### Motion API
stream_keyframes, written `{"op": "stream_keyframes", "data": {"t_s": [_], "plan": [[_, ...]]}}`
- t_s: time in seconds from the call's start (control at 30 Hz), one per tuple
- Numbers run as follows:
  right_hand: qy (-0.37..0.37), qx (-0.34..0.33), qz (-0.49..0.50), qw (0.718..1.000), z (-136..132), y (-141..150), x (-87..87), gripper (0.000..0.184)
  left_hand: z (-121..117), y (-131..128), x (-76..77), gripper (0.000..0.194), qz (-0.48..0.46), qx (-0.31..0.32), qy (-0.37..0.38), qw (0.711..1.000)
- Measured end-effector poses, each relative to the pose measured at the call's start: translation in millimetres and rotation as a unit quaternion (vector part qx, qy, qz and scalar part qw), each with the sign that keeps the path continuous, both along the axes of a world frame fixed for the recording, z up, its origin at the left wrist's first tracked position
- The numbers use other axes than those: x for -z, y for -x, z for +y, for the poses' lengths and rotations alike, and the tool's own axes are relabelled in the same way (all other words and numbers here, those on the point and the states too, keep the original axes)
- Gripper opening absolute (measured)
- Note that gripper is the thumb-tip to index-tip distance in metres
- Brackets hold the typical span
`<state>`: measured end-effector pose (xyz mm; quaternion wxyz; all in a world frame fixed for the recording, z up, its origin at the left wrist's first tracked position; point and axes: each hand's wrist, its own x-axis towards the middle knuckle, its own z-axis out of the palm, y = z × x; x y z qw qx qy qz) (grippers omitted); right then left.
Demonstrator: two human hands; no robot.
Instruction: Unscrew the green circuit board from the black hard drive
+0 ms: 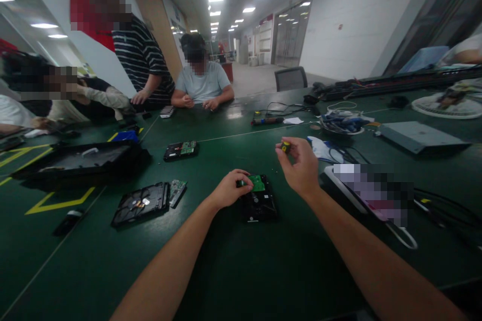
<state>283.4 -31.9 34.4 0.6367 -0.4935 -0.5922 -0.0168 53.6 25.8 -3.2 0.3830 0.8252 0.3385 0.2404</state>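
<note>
A black hard drive (259, 206) with a green circuit board (258, 183) at its far end lies on the green table in front of me. My left hand (233, 188) grips its left side, thumb and fingers curled over the edge by the board. Held up to the right of the drive, my right hand (299, 165) pinches a small yellow and black object (286, 147) between thumb and fingers; its exact kind is too small to make out. That hand is apart from the drive.
To the left are another hard drive (141, 204), a loose circuit board (176, 192), a further drive (181, 150) and a black tray (79, 160). At right stand a phone (376, 195), a grey box (424, 136) and cables (448, 205). Across the table sits a person (205, 83).
</note>
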Motion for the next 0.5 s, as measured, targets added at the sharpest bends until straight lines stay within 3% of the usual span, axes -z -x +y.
{"op": "stream_keyframes", "data": {"t_s": [0.17,0.5], "plan": [[0.012,-0.04,-0.087,0.995,3,10,12.0,0.029,0,0,1.3,0.005,-0.004,0.002,-0.01,1.0],[0.102,-0.018,-0.143,0.984,7,4,20.4,0.061,0,0,2.7,0.005,-0.003,0.0,-0.002,1.0]]}}
